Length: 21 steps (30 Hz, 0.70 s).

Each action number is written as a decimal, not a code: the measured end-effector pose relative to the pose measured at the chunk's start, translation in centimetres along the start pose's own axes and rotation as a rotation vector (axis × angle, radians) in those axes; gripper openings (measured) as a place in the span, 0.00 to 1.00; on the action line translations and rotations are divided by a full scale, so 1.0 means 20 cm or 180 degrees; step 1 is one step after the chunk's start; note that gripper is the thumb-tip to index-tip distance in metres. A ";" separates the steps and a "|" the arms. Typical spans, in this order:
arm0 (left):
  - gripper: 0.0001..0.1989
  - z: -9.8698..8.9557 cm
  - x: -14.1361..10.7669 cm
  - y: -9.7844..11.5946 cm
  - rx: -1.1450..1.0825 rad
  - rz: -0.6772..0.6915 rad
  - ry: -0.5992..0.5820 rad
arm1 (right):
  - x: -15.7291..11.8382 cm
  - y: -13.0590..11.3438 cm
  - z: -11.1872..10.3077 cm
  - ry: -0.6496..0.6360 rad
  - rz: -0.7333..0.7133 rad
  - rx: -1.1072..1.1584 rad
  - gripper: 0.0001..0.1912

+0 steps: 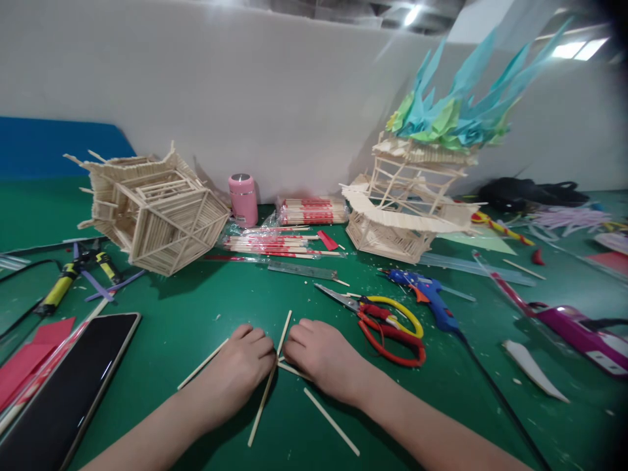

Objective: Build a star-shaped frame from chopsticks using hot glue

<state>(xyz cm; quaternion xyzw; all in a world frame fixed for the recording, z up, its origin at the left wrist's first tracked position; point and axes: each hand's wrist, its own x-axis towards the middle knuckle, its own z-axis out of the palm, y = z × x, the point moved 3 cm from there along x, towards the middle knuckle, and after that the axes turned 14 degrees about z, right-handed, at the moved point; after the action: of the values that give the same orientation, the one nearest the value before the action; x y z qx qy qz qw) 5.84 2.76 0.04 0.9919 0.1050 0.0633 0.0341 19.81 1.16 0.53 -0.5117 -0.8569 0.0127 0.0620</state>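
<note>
My left hand [245, 361] rests on the green table with its fingers curled together, its fingertips pinching at the middle of a long thin wooden stick [263, 405]. Close beside it, my right hand [324, 360] is closed too, on a shorter wooden stick [293, 371] whose end meets the long one. Both sets of fingertips are partly hidden around this joint. Another loose stick [202, 364] lies along the outer side of my left hand. One more stick [331, 422] lies slantwise below my right wrist.
Red-and-yellow scissors [392, 327] and a blue glue gun [432, 297] lie to the right. A phone [69, 392] and yellow-black pliers [66, 284] are at left. Behind stand two stick-built models [169, 219], [392, 226], a pink flask [243, 200] and packs of sticks [314, 211].
</note>
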 end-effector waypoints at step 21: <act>0.11 0.00 -0.08 0.14 0.0036 -0.0709 0.0256 | -0.33 0.00 -0.06 0.0141 0.1048 0.0965 0.09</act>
<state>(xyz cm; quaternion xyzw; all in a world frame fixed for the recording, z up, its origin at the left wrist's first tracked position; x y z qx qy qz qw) 4.86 -0.32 0.04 0.9709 0.2162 0.0983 0.0311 23.02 -4.81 1.06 -0.6296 -0.7485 0.1400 0.1541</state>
